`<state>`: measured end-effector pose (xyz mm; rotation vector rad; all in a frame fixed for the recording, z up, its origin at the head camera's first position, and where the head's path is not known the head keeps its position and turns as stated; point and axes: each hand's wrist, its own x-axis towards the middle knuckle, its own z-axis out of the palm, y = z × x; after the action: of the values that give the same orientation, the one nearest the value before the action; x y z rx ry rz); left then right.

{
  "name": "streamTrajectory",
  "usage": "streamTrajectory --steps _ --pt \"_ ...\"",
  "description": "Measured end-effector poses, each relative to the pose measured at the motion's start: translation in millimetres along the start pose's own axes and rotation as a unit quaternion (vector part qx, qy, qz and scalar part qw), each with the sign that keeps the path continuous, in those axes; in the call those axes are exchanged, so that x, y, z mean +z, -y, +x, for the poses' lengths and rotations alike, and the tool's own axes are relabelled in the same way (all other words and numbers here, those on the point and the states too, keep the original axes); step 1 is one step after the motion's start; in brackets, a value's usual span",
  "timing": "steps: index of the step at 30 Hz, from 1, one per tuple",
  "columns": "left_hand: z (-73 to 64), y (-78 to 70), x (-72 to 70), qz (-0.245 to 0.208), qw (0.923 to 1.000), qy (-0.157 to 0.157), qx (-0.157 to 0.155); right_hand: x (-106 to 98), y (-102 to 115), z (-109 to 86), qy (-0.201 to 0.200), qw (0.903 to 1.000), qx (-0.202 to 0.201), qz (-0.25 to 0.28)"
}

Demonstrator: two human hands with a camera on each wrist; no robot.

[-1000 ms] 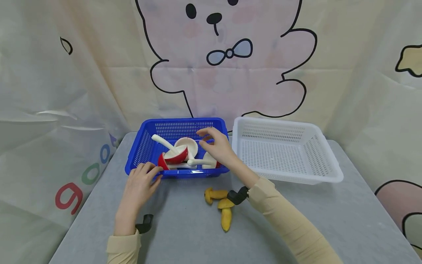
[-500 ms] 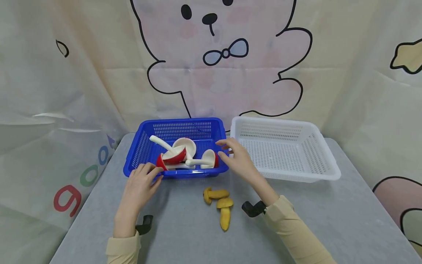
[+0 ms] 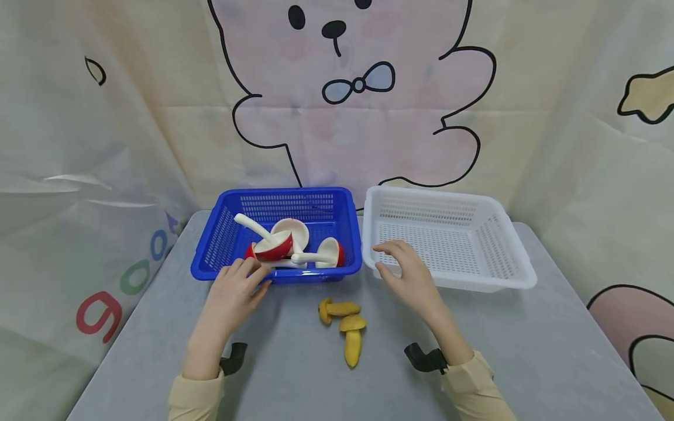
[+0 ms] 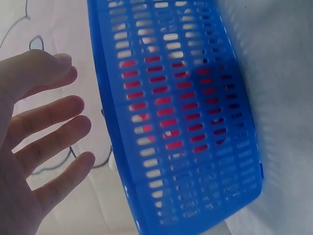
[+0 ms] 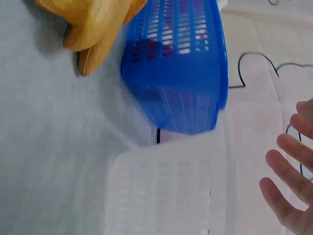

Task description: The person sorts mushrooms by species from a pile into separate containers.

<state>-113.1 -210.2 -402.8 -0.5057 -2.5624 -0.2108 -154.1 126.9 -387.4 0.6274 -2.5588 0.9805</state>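
Observation:
Several red-and-white ladles [image 3: 274, 248] lie together in the blue basket [image 3: 337, 202], one handle sticking up toward the back left. My left hand [image 3: 234, 298] is at the basket's near rim; in the left wrist view its fingers [image 4: 54, 147] are spread beside the rim and hold nothing. Over the near left edge of the white basket [image 3: 505, 245] is my right hand [image 3: 413, 280], fingers loosely bent and holding nothing. Two yellow toy mushrooms [image 3: 352, 342] lie touching on the table between my hands.
The grey table [image 3: 295, 380] carries both baskets side by side at its back. Behind them hangs a curtain [image 3: 337, 140] printed with a bear. A black wrist strap or mount [image 3: 423, 358] sits at each wrist.
My right hand has moved from over the blue basket to the right and toward me, reaching the white basket's near left edge. My left hand has stayed at the blue rim.

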Motion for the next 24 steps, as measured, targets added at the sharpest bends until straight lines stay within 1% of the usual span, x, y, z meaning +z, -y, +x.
streamTrajectory --steps 5,9,12,14,20,24 --pt "3.6 -12.8 0.9 0.008 0.9994 0.012 0.03 -8 -19 -14.8 -0.02 0.9988 -0.026 0.037" --pt "5.6 -25.1 6.0 0.012 0.9968 0.015 0.077 -15 -33 -26.6 -0.039 0.9975 -0.035 0.047" --pt "6.8 -34.6 11.2 0.014 0.9938 0.018 0.109 -22 -41 -34.1 -0.059 0.9963 -0.044 0.045" --pt "7.2 -40.4 14.2 0.019 0.992 0.02 0.124 -25 -44 -37.9 -0.071 0.9954 -0.05 0.04" --pt "7.5 -54.2 21.4 0.027 0.9866 0.041 0.156 -36 -50 -49.6 -0.101 0.9932 -0.056 0.014" --pt "9.0 -62.6 29.2 0.025 0.9838 0.058 0.167 -43 -57 -54.6 -0.105 0.9926 -0.06 -0.015"
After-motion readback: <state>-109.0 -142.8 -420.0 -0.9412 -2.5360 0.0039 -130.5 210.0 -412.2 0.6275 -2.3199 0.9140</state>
